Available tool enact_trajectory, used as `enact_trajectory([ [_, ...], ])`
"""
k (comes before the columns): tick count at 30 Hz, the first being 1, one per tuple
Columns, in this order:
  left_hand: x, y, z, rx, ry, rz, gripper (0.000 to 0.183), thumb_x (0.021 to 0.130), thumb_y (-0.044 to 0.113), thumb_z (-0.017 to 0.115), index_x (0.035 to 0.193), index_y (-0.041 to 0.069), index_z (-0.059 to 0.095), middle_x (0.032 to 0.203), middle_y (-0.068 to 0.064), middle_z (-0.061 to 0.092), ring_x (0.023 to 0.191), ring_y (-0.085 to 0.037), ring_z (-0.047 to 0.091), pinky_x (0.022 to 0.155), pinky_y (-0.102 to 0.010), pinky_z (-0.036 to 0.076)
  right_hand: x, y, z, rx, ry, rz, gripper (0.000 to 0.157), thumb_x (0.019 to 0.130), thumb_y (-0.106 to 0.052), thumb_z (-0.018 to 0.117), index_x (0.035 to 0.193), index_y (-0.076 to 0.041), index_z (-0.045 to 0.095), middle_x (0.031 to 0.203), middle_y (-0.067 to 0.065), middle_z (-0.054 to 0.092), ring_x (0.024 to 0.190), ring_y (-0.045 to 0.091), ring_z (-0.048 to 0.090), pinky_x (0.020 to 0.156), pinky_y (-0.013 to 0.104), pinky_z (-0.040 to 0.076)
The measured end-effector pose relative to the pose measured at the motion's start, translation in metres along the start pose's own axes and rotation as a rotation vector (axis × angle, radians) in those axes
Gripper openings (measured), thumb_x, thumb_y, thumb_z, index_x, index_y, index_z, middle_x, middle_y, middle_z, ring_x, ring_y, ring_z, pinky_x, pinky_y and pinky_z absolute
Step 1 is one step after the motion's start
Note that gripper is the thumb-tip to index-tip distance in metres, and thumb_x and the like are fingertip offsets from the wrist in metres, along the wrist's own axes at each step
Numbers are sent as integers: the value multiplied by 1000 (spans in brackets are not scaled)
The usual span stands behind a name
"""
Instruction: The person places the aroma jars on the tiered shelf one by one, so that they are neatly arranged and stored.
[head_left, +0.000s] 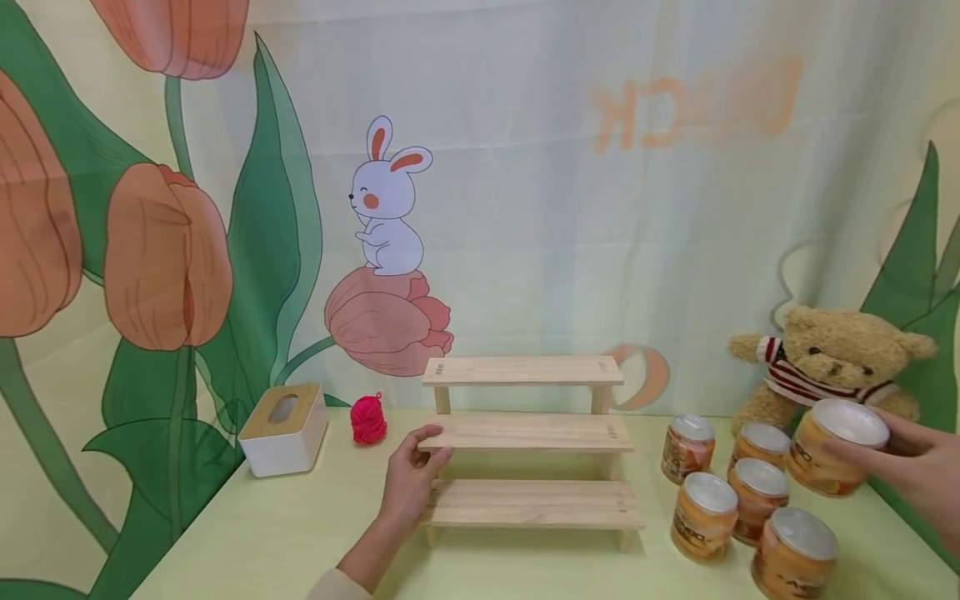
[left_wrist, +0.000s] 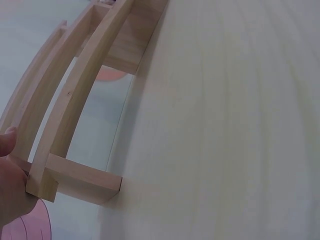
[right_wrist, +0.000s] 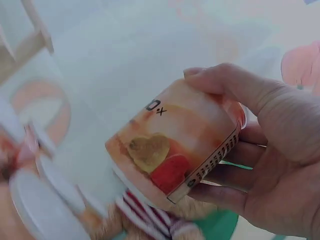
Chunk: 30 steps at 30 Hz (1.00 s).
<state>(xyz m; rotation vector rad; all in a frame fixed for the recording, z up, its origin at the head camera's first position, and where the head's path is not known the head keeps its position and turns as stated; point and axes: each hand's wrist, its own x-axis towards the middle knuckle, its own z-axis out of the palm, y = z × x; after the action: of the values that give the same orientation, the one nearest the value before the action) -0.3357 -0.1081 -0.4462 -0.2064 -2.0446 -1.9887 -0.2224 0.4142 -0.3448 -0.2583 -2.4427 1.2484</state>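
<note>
In the head view my right hand (head_left: 918, 462) grips a can (head_left: 832, 450) with an orange-brown label and a silvery lid, held up in front of the teddy bear. The right wrist view shows the thumb on one side of that can (right_wrist: 170, 145) and the fingers curled round the other. My left hand (head_left: 412, 475) holds the left end of the middle board of a three-tier wooden shelf (head_left: 525, 433), thumb on top. Part of this hand (left_wrist: 15, 185) shows at the shelf's end in the left wrist view. Several like cans (head_left: 705, 521) stand upright right of the shelf.
A teddy bear (head_left: 832, 354) in a striped top sits at the back right. Left of the shelf are a red ball of yarn (head_left: 368, 421) and a white tissue box (head_left: 281, 454) with a wooden lid. A printed curtain (head_left: 525, 208) hangs behind the pale table (head_left: 300, 533).
</note>
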Motion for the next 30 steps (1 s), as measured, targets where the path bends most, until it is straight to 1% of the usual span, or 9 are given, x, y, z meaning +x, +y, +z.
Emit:
enact_trajectory([
  [1, 0, 0, 0, 2, 1, -3, 38, 93, 7, 72, 129, 2, 60, 90, -9, 63, 80, -14, 53, 62, -20, 44, -3, -6, 2, 20, -16, -4, 89, 98, -40, 63, 156, 5, 12, 145, 45, 29, 119, 56, 44, 94, 65, 39],
  [2, 1, -1, 0, 5, 1, -4, 38, 93, 6, 71, 129, 2, 60, 90, -9, 63, 80, -14, 53, 62, -21, 44, -5, -13, 5, 37, -20, -2, 90, 98, -40, 64, 156, 5, 12, 145, 46, 28, 123, 63, 35, 94, 66, 38],
  [5, -2, 7, -1, 6, 3, -8, 37, 93, 3, 70, 128, 0, 60, 89, -10, 62, 80, -15, 52, 62, -20, 44, -8, -28, 13, 40, -11, -6, 90, 95, -40, 69, 154, 5, 19, 145, 45, 31, 123, 61, 39, 85, 43, 53],
  [7, -6, 16, 0, 7, -2, 1, 36, 93, 2, 70, 127, -3, 59, 87, -10, 61, 79, -15, 52, 61, -20, 43, -10, -38, 20, 33, -13, -21, 87, 93, -39, 71, 152, 6, 26, 144, 44, 34, 121, 58, 44, 71, 29, 55],
  [8, -8, 20, 0, 6, -4, 5, 36, 93, 2, 70, 126, -4, 59, 86, -10, 60, 78, -16, 51, 60, -20, 43, -11, -42, 23, 29, -23, -27, 85, 92, -39, 72, 151, 6, 30, 143, 42, 36, 114, 48, 54, 65, 23, 53],
  [10, -7, 19, -1, 8, -5, 9, 36, 93, 2, 70, 127, -4, 59, 86, -10, 60, 78, -16, 51, 60, -20, 43, -13, -49, 31, 36, -65, -46, 83, 92, -40, 73, 150, 5, 35, 142, 40, 40, 101, 24, 65, 65, 22, 53],
  [14, -2, 5, 0, -1, -1, 13, 37, 93, 6, 71, 128, 0, 60, 89, -9, 62, 79, -14, 52, 61, -20, 44, -18, -60, 47, 96, -177, -81, 79, 92, -36, 74, 149, 4, 38, 135, 31, 53, 86, -11, 56, 73, 29, 56],
  [19, -1, 1, 0, -20, -2, 23, 37, 92, 8, 72, 127, 2, 61, 91, -10, 64, 80, -14, 53, 63, -21, 45, -24, -74, 68, 180, -307, -104, 77, 93, -27, 73, 151, 5, 35, 127, 15, 61, 94, 1, 63, 77, 34, 56],
  [30, -1, 3, 1, 14, -2, 4, 37, 93, 7, 72, 128, 3, 61, 89, -10, 63, 79, -14, 52, 61, -18, 42, -32, -93, 124, 387, -403, -205, 66, 88, -12, 78, 142, 7, 45, 123, 17, 63, 99, 15, 65, 78, 33, 55],
])
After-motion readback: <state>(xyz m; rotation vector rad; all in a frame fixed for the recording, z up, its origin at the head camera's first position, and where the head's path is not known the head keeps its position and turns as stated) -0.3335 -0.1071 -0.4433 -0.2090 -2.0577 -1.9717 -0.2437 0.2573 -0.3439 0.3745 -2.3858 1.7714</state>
